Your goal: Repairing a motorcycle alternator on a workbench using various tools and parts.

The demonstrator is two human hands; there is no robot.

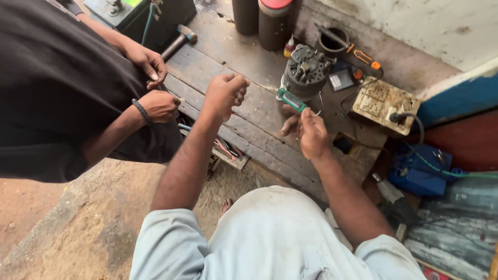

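Green-handled tool (291,100) held in right hand (309,132); left hand (224,94) fisted.

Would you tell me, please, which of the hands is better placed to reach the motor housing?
Probably the right hand: it holds the green tool beside the motor housing.

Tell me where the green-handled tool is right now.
In the head view, the green-handled tool sits right of centre, gripped in the person's right hand just in front of the grey motor on the wooden bench.
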